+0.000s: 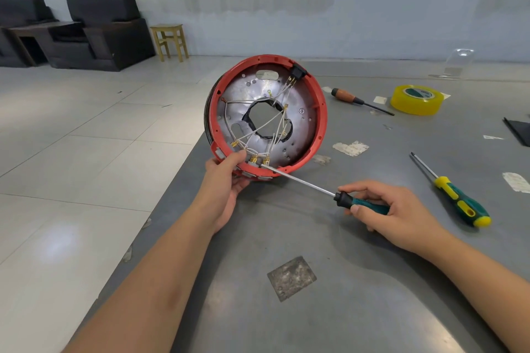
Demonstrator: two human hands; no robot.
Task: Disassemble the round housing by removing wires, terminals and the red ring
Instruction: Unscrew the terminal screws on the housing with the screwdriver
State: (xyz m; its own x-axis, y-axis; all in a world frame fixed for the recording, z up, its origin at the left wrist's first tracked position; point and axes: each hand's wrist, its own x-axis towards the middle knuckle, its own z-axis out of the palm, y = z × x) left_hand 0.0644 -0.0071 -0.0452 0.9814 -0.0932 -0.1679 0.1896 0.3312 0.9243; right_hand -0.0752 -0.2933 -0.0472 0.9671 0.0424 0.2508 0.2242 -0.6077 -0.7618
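Observation:
The round housing [301,120] stands tilted on its edge on the grey table, its open side facing me. A red ring [321,112] runs round a silver metal plate with a central hole. White wires [266,123] cross the hole and end in brass terminals [255,158] at the lower rim. A black switch [296,70] sits at the top right of the ring. My left hand [226,178] grips the lower left rim, thumb on the inside. My right hand [393,213] holds a teal-handled screwdriver [361,203]; its tip rests at the terminals near the lower rim.
On the table [329,309] to the right lie a green-and-yellow screwdriver [459,203], a wooden-handled tool [355,99] and a yellow tape roll [417,99]. A dark object [519,130] lies at the right border. The table's left edge runs diagonally beside my left arm. Armchairs and a stool stand far back.

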